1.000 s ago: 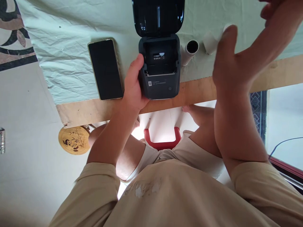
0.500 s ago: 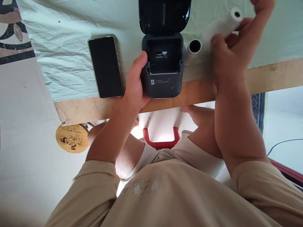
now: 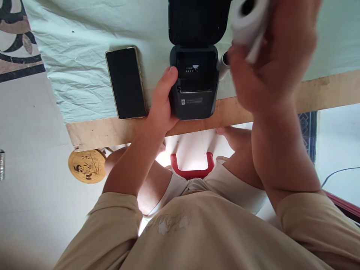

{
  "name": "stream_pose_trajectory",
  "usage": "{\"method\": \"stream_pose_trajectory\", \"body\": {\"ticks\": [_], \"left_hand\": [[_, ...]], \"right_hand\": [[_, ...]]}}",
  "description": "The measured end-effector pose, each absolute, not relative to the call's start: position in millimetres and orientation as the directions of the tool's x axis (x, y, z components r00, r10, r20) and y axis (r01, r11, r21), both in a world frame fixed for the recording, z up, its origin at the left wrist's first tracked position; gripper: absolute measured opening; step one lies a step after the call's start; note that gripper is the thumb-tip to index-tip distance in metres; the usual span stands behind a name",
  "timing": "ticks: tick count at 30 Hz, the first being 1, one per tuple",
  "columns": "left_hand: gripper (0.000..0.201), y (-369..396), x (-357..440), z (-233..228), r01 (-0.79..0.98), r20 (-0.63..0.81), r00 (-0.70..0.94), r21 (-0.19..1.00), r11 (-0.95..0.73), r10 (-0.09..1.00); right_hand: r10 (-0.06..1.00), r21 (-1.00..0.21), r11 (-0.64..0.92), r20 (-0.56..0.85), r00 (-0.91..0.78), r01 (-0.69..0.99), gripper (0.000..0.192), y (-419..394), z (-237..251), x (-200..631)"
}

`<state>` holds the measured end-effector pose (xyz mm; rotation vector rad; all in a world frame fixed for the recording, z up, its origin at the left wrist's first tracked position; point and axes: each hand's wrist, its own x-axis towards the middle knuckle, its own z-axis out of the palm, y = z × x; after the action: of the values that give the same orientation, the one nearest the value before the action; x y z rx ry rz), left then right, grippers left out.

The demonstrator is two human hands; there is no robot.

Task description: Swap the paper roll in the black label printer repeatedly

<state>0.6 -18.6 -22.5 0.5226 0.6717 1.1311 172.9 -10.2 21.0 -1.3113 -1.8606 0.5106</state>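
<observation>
The left hand (image 3: 161, 103) grips the printer (image 3: 194, 84) at the near edge of the surface (image 3: 92, 131), its lid open. The right hand (image 3: 270, 67) holds a paper roll (image 3: 246, 20) above it. The roll could slip, because the grip looks loose. The roll is blurred and cut off at the top; a second roll (image 3: 224, 63) is mostly hidden.

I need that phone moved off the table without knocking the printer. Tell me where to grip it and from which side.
Grip the phone across its two long edges near the middle, coming from above. It lies flat, screen up, on the cloth, its left side open, while the left hand holding the printer crowds its right edge.
</observation>
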Motion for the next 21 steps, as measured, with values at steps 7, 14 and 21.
{"method": "stream_pose_trajectory", "body": {"ticks": [7,14,21], "left_hand": [[0.016,-22.7,3.5,-19.2,-0.613,-0.209,0.267,0.717,0.333,0.941],[0.021,-18.9,1.3,-22.3,-0.595,-0.172,0.270,0.744,0.304,0.947],[0.013,-19.1,-0.6,-20.5,-0.662,-0.110,0.196,0.719,0.214,0.974]], "right_hand": [[0.857,-0.479,0.496,0.405,-0.318,0.724,0.023,-13.3,18.7,153.3],[0.829,-0.414,0.515,0.464,-0.313,0.751,0.018,-11.7,7.7,155.8],[0.760,-0.382,0.620,0.511,-0.402,0.686,0.010,-22.0,13.4,148.4]]}}
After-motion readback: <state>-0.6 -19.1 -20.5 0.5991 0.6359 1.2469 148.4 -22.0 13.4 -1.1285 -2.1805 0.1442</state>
